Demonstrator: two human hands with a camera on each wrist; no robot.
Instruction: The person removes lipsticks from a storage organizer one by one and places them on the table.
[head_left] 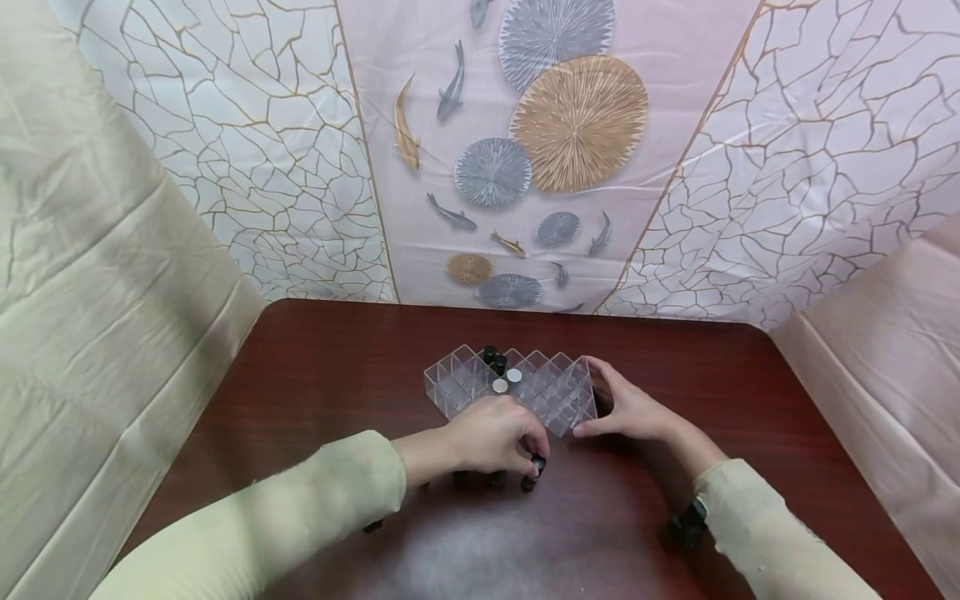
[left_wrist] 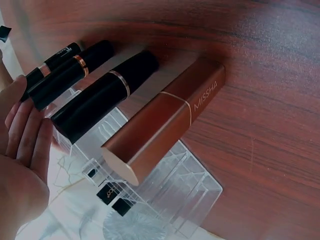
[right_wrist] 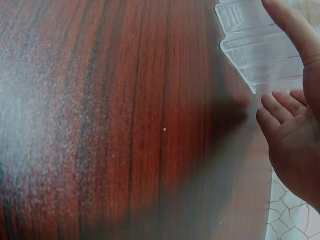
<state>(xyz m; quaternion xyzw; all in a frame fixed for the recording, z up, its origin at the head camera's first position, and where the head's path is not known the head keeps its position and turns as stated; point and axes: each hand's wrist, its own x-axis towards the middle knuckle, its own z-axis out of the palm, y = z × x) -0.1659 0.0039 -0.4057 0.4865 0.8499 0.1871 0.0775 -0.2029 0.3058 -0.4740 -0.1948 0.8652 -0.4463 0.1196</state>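
Observation:
My left hand (head_left: 491, 437) pinches a slim black lipstick tube (head_left: 534, 472) that stands on the table in front of a clear lipstick organizer (head_left: 555, 387). In the left wrist view, the left hand (left_wrist: 22, 150) has the far slim tube (left_wrist: 55, 62) at its fingertips. Nearer the camera stand two black tubes (left_wrist: 105, 100) and a square brown MISSHA lipstick (left_wrist: 165, 125). My right hand (head_left: 630, 408) grips the organizer's right end between thumb and fingers. Close up, the right hand (right_wrist: 295, 120) spans the organizer's stepped end (right_wrist: 265, 55).
Several lipsticks with black tops (head_left: 495, 360) and pale round tops (head_left: 513, 376) stand in the organizer's compartments. The dark wooden table (head_left: 337, 358) ends at a patterned cloth backdrop (head_left: 495, 250). A small dark object (head_left: 372, 527) lies by the left sleeve.

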